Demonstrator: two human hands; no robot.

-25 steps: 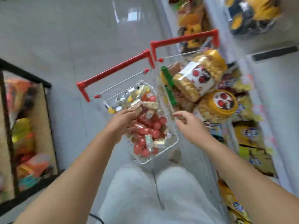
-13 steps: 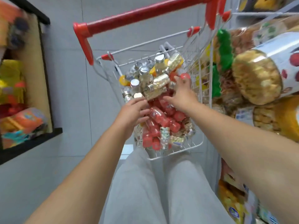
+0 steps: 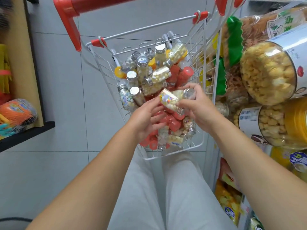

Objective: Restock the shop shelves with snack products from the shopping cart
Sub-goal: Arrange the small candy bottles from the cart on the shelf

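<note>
Head camera view, looking down at two bare forearms reaching into a small shopping cart. The right hand (image 3: 199, 105) pinches a small clear candy bottle (image 3: 171, 101) between its thumb and curled fingers. The bottle is cylindrical, packed with pale yellow and white pellets, and has a bright printed label. It is held tilted just above the heap in the middle of the cart. A shiny silver screw cap shows under the right fingertips. The left hand (image 3: 144, 120) meets the bottle's labelled end with its upper fingertips, and its other fingers are loosely curled with the palm up. I cannot tell whether the left hand grips the bottle or only touches it.

Below the hands, the white wire cart (image 3: 197, 143) is piled with similar bottles (image 3: 142, 70). Many are clear with ribbed silver caps, some are glossy red plastic, and a few have yellow lids. A thick red plastic handle (image 3: 99, 4) crosses the top.

Just to the right of the cart stand large clear round jars (image 3: 269, 73) of bumpy golden puffed snacks, with crinkled green-edged bags (image 3: 234, 39) behind them. On the left is a black-edged shelf (image 3: 25, 135) carrying an orange pack in white netting (image 3: 16, 112). Smooth grey floor tiles (image 3: 58, 97) lie beneath. Pale grey trousers (image 3: 149, 196) fill the lower centre.
</note>
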